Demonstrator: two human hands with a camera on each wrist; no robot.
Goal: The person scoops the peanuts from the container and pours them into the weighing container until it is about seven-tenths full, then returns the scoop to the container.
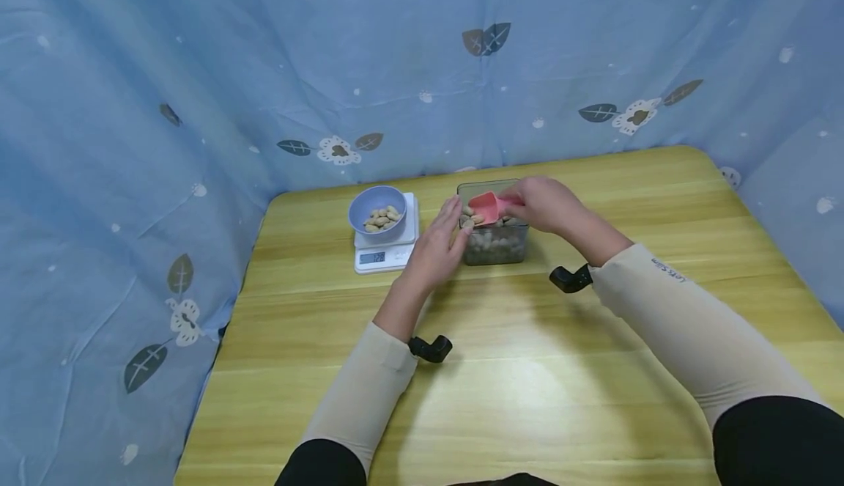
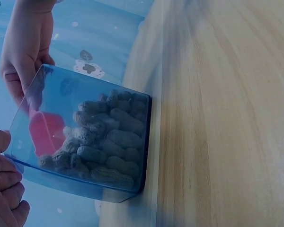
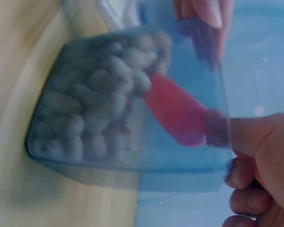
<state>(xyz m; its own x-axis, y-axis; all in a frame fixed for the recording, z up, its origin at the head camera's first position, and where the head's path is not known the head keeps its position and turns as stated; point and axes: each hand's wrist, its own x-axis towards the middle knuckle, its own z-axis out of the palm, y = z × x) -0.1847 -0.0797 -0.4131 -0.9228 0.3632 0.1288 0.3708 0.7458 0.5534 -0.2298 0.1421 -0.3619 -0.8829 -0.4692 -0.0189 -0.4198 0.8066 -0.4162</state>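
Observation:
A clear, grey-tinted container (image 1: 494,246) holds many unshelled peanuts (image 2: 116,137). My right hand (image 1: 543,204) pinches the handle of a pink scoop (image 1: 484,208). The scoop's bowl is down inside the container, its edge against the peanuts, as the right wrist view shows through the wall. At the container's left side, my left hand (image 1: 438,245) rests its extended fingers along the rim, with the thumb by the front corner. To the left, a light purple bowl (image 1: 359,211) with several peanuts sits on a white kitchen scale (image 1: 409,233).
The scale's lit display (image 1: 372,257) faces me and shows digits. Everything stands near the back edge of a wooden table (image 1: 514,369). A blue patterned curtain (image 1: 409,68) hangs behind and at the sides. A black wrist camera (image 1: 431,349) juts from each sleeve.

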